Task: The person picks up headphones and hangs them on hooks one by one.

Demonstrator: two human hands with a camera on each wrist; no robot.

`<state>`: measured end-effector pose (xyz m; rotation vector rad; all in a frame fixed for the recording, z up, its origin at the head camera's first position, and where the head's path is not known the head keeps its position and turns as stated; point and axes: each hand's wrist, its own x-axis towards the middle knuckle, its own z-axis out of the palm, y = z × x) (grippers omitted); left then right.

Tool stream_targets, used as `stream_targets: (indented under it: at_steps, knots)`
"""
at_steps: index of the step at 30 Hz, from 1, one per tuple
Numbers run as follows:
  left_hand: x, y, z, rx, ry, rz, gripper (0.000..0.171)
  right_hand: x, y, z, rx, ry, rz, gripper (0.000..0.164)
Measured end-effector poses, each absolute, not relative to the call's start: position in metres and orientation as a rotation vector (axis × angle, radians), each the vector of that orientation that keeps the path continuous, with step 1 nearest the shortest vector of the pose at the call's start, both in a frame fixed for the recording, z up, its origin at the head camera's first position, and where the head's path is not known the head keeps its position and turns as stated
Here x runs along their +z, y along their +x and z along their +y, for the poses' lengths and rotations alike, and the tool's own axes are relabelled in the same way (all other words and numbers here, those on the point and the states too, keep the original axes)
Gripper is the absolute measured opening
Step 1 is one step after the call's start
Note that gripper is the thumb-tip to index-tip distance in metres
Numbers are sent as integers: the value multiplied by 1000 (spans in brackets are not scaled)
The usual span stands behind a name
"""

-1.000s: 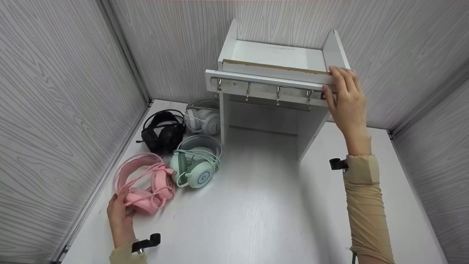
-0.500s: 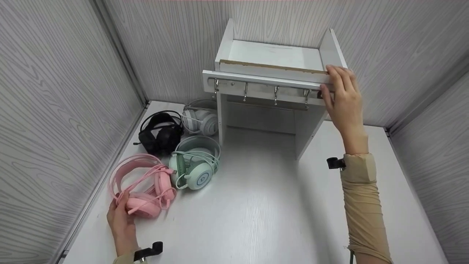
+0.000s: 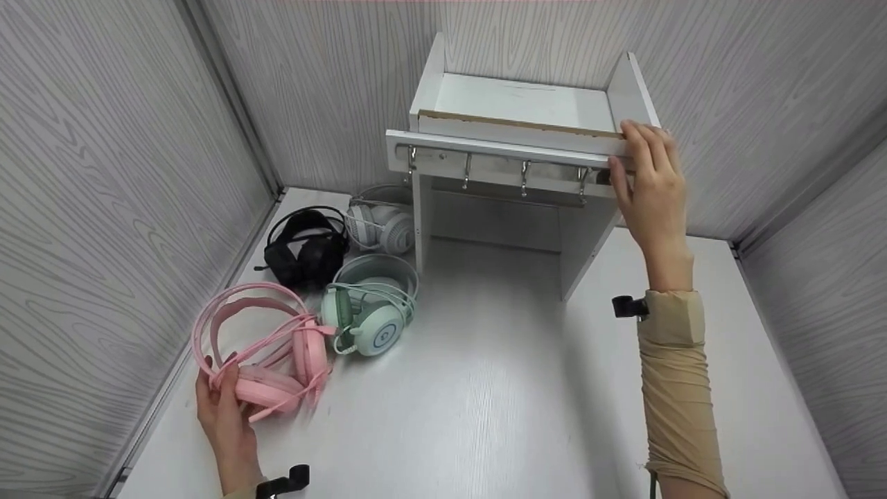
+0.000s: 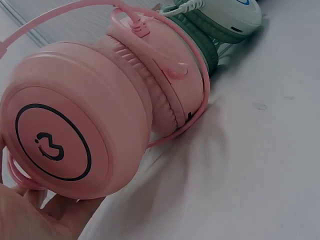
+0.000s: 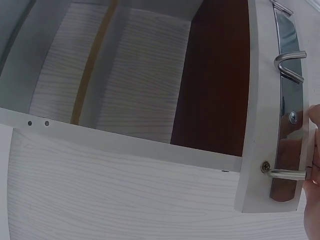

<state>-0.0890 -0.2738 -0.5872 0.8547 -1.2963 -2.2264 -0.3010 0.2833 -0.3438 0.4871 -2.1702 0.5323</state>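
My left hand (image 3: 229, 424) grips the pink headphones (image 3: 265, 389) by the near side, where the band meets an ear cup. In the left wrist view, fingers (image 4: 75, 212) curl under the round ear cup (image 4: 60, 125), and the cable loops over the other cup. A shadow falls on the table below the headphones. My right hand (image 3: 655, 194) holds the right end of a white shelf unit (image 3: 527, 104), thumb at the hook rail (image 3: 495, 164) on its front and fingers over the board above. The right wrist view shows metal hooks (image 5: 290, 174) beside that hand.
Mint green headphones (image 3: 381, 329) lie right of the pink ones. Black headphones (image 3: 305, 256) and white headphones (image 3: 381, 229) lie behind, the white pair against the unit's left side panel (image 3: 421, 229). Wood-grain walls (image 3: 332, 90) enclose the white table (image 3: 485, 402).
The pink headphones have shifted slightly left and tilted up in my left hand, their cable end swinging down. My right hand keeps its hold on the shelf unit.
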Motion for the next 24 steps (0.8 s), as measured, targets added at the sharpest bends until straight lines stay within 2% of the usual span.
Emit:
stream_targets:
  at_steps: [10, 24]
  knots:
    - [-578, -77, -270, -2100, 631, -1240, 59, -344, -301, 282, 545, 483, -2161, 42]
    - [-548, -76, -263, -2182, 297, -922, 53, -345, -300, 282, 555, 485, -2162, 42]
